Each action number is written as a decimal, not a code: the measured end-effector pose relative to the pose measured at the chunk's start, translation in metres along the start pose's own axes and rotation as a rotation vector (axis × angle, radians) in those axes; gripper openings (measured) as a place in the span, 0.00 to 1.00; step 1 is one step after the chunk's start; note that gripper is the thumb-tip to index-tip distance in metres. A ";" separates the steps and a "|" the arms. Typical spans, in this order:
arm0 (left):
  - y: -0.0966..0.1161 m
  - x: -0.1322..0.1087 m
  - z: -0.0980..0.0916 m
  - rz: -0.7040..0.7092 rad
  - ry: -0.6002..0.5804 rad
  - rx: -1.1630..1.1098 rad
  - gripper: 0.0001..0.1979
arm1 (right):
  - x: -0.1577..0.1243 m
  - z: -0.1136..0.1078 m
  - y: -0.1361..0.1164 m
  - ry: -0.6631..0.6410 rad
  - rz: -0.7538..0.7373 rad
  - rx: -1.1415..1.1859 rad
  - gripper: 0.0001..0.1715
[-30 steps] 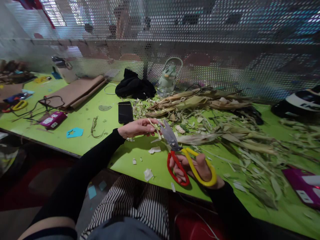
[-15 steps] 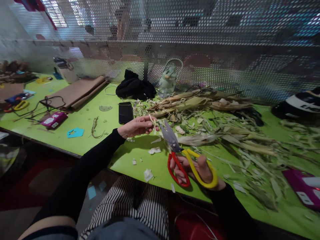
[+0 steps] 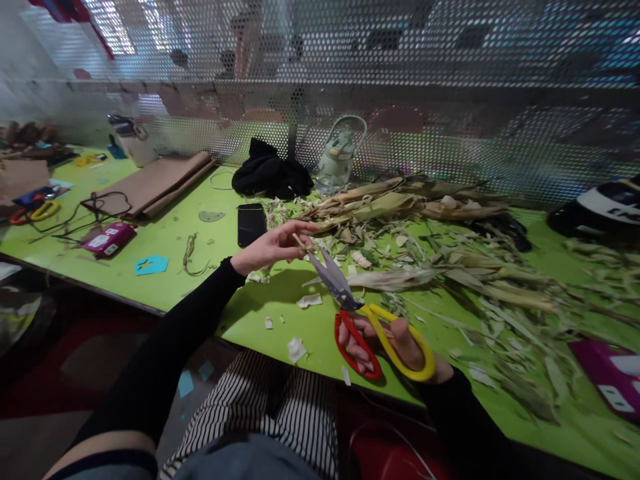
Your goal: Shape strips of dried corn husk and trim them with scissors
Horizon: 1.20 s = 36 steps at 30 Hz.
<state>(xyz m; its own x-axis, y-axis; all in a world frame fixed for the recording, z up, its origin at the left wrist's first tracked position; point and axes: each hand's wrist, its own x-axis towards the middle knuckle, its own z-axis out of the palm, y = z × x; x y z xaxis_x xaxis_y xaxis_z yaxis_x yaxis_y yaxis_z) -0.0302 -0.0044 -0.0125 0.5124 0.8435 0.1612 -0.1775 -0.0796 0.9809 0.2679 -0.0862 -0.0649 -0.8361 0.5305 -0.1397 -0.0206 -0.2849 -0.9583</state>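
Note:
My right hand (image 3: pixel 387 341) grips a pair of scissors (image 3: pixel 336 281) by its red and yellow handles, fingers through the loops. The blades are parted a little and point up and left toward my left hand (image 3: pixel 277 247). Between the thumb and fingers of that hand is a thin, pale husk strip (image 3: pixel 301 241), its end close to the blade tips. Whether the blades touch the strip I cannot tell. Dried corn husks (image 3: pixel 400 279) lie beyond the scissors, and small pale scraps (image 3: pixel 310 301) lie on the green table below my left hand.
Behind my left hand lies a black phone (image 3: pixel 251 225), with a black cloth (image 3: pixel 271 171) and a green bottle (image 3: pixel 338 157) farther back. More husks (image 3: pixel 380 200) line the perforated metal screen (image 3: pixel 425 127). Purple boxes (image 3: pixel 110 240) stand at both sides. A brown folder (image 3: pixel 155 181) is at the left.
My left hand has shifted slightly up, its fingers more stretched, and the husk strip looks shorter and straighter. The scissors have moved slightly left, with the blades closer together.

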 end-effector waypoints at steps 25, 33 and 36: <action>-0.014 -0.004 0.018 0.698 0.165 0.863 0.24 | -0.006 0.000 -0.017 0.168 -0.012 -0.050 0.62; -0.017 -0.004 0.019 0.743 0.242 0.718 0.24 | -0.010 -0.001 -0.021 0.135 -0.006 -0.048 0.62; -0.019 -0.002 0.018 0.804 0.273 0.813 0.20 | -0.012 -0.003 -0.017 0.085 0.038 -0.060 0.64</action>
<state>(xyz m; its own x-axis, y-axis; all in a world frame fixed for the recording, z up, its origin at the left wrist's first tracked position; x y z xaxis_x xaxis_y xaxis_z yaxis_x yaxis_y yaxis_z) -0.0130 -0.0141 -0.0297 0.2832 0.4739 0.8338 0.2714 -0.8735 0.4042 0.2798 -0.0854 -0.0481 -0.7861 0.5866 -0.1949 0.0455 -0.2596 -0.9647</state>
